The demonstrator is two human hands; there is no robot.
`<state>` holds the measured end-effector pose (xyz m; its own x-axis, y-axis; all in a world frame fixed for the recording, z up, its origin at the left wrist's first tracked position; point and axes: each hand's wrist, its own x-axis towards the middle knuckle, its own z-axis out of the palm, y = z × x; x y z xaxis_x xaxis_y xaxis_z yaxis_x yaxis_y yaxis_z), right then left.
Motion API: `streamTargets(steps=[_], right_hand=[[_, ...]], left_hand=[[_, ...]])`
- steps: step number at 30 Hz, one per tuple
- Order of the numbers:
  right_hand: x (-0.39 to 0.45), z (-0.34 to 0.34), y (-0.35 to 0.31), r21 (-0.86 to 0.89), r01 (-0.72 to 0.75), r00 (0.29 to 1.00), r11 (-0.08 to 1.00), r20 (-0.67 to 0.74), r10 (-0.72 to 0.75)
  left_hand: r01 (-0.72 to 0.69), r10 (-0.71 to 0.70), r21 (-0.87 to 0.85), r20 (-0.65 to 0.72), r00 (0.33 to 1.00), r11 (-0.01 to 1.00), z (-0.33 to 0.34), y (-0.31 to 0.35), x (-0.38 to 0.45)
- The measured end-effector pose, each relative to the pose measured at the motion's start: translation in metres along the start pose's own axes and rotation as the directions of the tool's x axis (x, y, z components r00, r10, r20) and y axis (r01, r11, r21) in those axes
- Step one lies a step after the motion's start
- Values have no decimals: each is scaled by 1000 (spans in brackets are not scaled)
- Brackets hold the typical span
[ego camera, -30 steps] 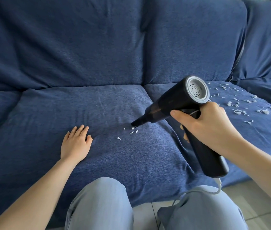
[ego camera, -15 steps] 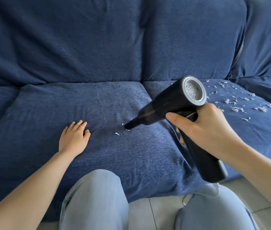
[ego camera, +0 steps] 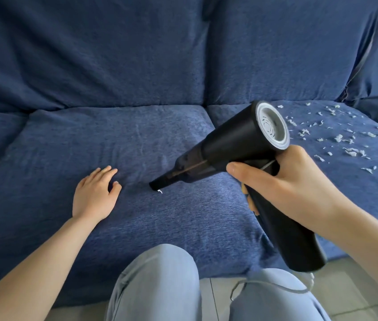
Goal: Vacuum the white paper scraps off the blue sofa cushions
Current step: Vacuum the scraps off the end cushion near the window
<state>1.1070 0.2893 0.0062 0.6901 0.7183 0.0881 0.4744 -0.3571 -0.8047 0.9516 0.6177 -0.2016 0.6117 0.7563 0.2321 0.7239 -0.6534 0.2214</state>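
Observation:
My right hand (ego camera: 292, 186) grips the handle of a black handheld vacuum (ego camera: 229, 144). Its narrow nozzle points down-left and touches the middle blue seat cushion (ego camera: 137, 216). A single white paper scrap (ego camera: 160, 191) lies right at the nozzle tip. My left hand (ego camera: 95, 195) rests flat on the same cushion, fingers straight, a short way left of the nozzle. Several white paper scraps (ego camera: 345, 140) are scattered over the right seat cushion (ego camera: 357, 181), behind the vacuum's grey rear vent.
The sofa's blue back cushions (ego camera: 114, 54) rise behind the seats. My knees in light blue trousers (ego camera: 155, 286) are against the sofa front. A thin white cord (ego camera: 276, 289) hangs from the vacuum handle over the tiled floor (ego camera: 345, 295).
The nozzle has swept left across the middle cushion toward my left hand. The small cluster of scraps in front of it is gone except one at the tip.

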Motion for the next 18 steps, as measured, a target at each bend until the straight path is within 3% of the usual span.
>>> streamTargets(steps=[5,11,18], right_hand=[[3,-17,0,-69,20,1000,997,-7,-20],[8,-33,11,-96,41,998,994,-47,-46],[2,-51,35,-72,25,998,997,-63,-29]], left_hand=[[16,-16,-16,-6,1000,1000,-2,3,2],[121,-121,9,94,988,993,-2,35,7],[85,-86,11,166,982,996,10,96,-2]])
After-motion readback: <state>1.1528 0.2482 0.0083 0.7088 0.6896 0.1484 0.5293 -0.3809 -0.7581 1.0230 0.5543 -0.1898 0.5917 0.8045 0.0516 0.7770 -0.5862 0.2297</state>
